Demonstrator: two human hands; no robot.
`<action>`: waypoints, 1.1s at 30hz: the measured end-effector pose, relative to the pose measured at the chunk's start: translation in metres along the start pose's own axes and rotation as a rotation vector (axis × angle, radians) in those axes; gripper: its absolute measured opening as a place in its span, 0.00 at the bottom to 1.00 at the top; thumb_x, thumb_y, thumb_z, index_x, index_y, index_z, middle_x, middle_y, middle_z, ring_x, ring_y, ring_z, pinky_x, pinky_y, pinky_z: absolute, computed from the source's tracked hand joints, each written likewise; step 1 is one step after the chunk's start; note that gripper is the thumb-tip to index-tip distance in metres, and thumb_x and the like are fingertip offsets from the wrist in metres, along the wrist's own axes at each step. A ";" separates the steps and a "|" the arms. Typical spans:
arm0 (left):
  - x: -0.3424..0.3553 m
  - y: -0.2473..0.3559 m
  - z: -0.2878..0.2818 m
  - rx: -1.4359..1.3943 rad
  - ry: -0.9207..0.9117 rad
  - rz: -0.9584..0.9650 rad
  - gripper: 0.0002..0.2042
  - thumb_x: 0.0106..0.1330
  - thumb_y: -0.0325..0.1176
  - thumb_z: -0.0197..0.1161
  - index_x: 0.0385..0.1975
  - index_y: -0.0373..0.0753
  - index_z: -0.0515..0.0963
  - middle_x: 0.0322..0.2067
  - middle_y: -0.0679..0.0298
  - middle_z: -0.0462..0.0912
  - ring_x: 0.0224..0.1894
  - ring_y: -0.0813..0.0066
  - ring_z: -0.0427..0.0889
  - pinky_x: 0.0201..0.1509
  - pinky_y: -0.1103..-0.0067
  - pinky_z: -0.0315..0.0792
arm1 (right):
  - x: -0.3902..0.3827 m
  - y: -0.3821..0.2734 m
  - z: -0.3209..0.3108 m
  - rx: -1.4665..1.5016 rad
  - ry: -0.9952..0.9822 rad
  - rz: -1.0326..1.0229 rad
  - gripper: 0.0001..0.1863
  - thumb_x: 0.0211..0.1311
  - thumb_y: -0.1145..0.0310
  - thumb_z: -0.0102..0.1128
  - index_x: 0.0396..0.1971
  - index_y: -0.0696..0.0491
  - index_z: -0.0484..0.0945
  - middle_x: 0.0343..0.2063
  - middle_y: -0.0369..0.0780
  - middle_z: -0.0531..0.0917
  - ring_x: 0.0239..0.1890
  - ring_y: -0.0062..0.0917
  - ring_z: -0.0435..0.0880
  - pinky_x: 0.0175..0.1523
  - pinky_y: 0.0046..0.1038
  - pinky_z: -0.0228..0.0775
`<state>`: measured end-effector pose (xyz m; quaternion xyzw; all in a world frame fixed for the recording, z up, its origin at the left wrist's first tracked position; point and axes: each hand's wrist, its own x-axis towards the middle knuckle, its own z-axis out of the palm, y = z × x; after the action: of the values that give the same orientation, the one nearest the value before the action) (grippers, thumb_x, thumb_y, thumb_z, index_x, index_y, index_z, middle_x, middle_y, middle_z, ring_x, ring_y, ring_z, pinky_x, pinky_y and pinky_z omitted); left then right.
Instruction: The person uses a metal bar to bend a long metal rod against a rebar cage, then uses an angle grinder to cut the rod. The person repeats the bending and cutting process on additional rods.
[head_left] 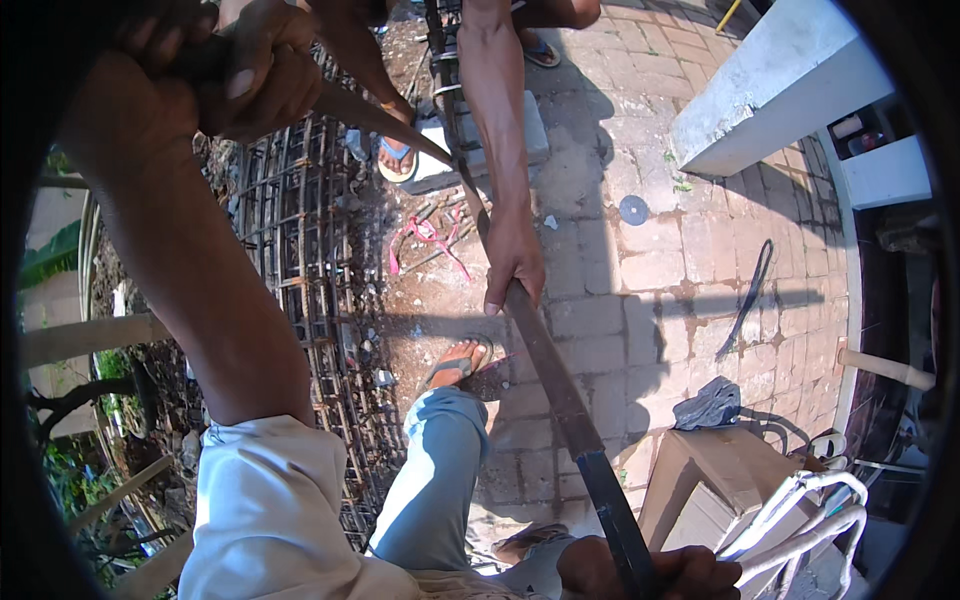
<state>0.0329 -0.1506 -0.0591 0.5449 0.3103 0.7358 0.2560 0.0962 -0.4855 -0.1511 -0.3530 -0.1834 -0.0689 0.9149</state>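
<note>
My left hand [150, 112] is closed around a thick rusty-brown pole [375, 122] at the upper left. Tight against it on the same pole is another closed hand [268, 65], seemingly a co-worker's. The pole's far end meets a long brown bar [558, 385] that slants down to the lower right, its lower part black. At the bottom edge my right hand [690, 574] wraps round that black end, partly cut off by the frame. Midway up, a co-worker's hand [516, 262] grips the bar, its arm reaching in from the top.
A rebar cage [290, 220] runs along the left, over rubble. Pink string [430, 235] lies near a pale block [515, 140]. A concrete post [765, 90] stands at the upper right. A cardboard box [700, 480] and white tubing [815, 520] sit at the lower right.
</note>
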 end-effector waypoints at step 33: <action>0.044 0.008 -0.057 -0.431 -0.407 -0.370 0.14 0.60 0.30 0.54 0.14 0.43 0.59 0.12 0.70 0.58 0.16 0.81 0.56 0.24 0.79 0.59 | 0.160 0.084 0.219 -0.003 -0.462 0.164 0.13 0.64 0.65 0.43 0.20 0.52 0.66 0.16 0.38 0.68 0.19 0.20 0.66 0.27 0.26 0.63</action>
<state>-0.0342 -0.1345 -0.0372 0.5483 0.1838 0.6017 0.5509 0.2029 -0.2756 0.0079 -0.3744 -0.3584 0.0877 0.8507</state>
